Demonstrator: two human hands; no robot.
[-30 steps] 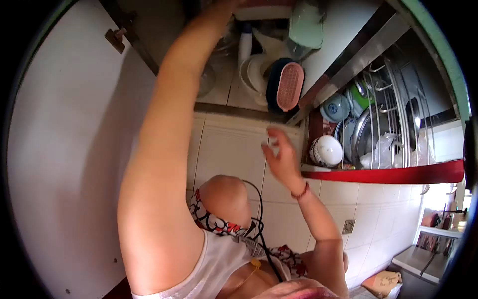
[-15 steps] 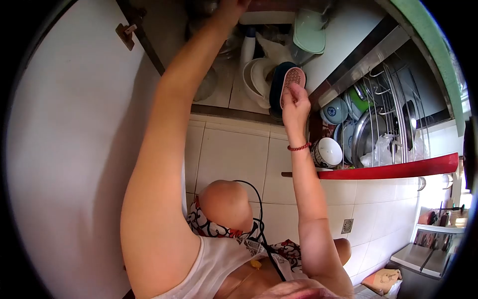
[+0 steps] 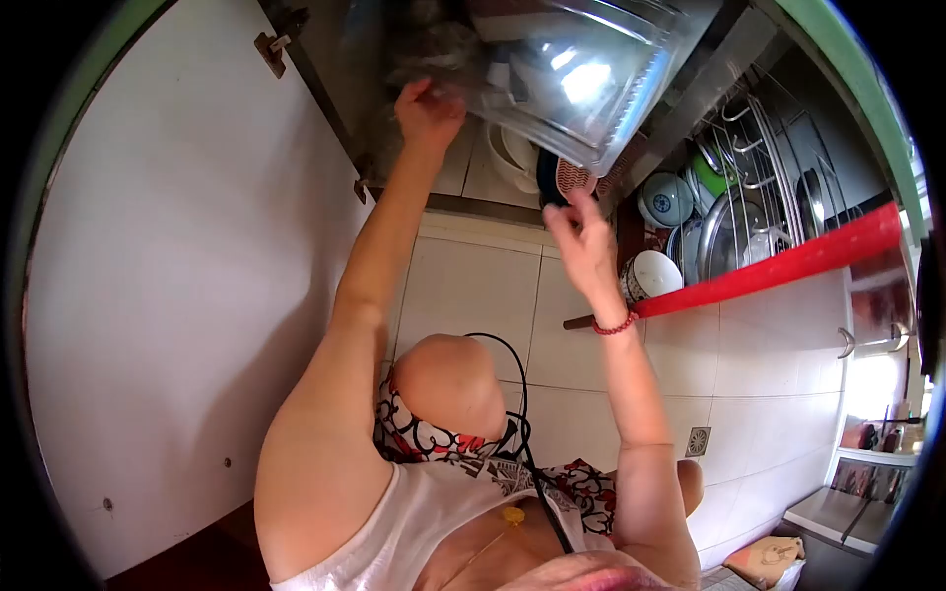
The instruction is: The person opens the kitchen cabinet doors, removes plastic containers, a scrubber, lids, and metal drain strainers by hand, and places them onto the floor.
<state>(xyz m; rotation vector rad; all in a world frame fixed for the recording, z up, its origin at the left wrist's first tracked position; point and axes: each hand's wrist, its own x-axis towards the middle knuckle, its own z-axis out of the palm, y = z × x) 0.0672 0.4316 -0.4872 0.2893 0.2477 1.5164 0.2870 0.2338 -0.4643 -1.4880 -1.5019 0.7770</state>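
My left hand (image 3: 431, 116) is closed on the left end of a clear plastic container (image 3: 547, 123), tilted across the cabinet opening and partly blurred. Glare lies on its transparent wall, and things behind show through it. Just below its right corner, my right hand (image 3: 588, 246) has thumb and fingers apart and holds nothing. Beyond those fingertips stands a pink perforated basket (image 3: 574, 179) inside a dark blue oval one (image 3: 548, 177). White bowls (image 3: 510, 158) sit to the left of these on the cabinet floor.
An open white door (image 3: 187, 246) stands on my left. To the right, a pulled-out drawer with a red front edge (image 3: 769, 266) holds a wire rack, plates and a patterned bowl (image 3: 654, 276). A black cable (image 3: 525, 394) hangs beside my knee over the tiled floor (image 3: 473, 286).
My left hand has come back from deep in the cabinet, bringing the clear plastic container forward. My right hand has let go of the pink basket and drawn back slightly.
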